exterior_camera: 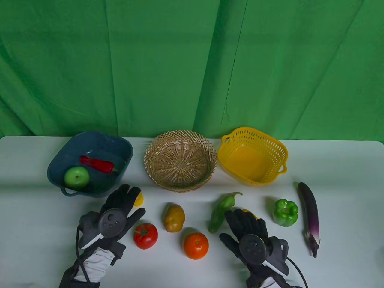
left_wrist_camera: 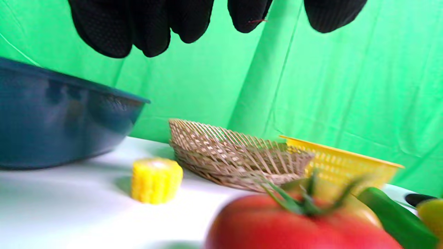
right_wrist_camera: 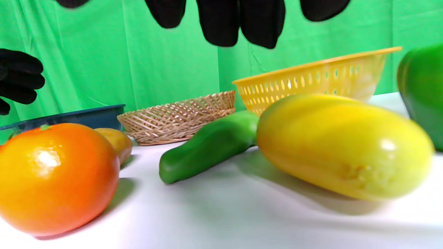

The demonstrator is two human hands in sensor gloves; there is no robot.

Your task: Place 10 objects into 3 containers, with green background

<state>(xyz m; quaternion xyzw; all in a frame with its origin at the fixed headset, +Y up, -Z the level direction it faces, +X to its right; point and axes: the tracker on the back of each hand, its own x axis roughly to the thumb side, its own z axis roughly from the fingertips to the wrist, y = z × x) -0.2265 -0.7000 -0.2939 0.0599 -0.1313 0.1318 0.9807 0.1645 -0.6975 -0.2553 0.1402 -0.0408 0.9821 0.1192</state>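
My left hand [exterior_camera: 132, 198] hovers open over a yellow corn piece [exterior_camera: 139, 199] just in front of the blue basin [exterior_camera: 120, 147]. In the left wrist view the fingers [left_wrist_camera: 152, 27] hang above the corn piece [left_wrist_camera: 156, 180], apart from it. The basin holds a green apple [exterior_camera: 76, 177] and a red chili [exterior_camera: 97, 163]. My right hand [exterior_camera: 237, 220] is open above a yellow oblong fruit [exterior_camera: 253, 214], mostly hidden under it. In the right wrist view this fruit [right_wrist_camera: 342, 147] lies on the table, with the fingers [right_wrist_camera: 238, 24] above it and not touching.
The wicker basket [exterior_camera: 181, 141] and the yellow basket [exterior_camera: 277, 147] stand empty at the back. On the table lie a tomato [exterior_camera: 145, 236], potato [exterior_camera: 174, 217], orange [exterior_camera: 196, 245], long green pepper [exterior_camera: 220, 211], green bell pepper [exterior_camera: 286, 212] and eggplant [exterior_camera: 309, 214].
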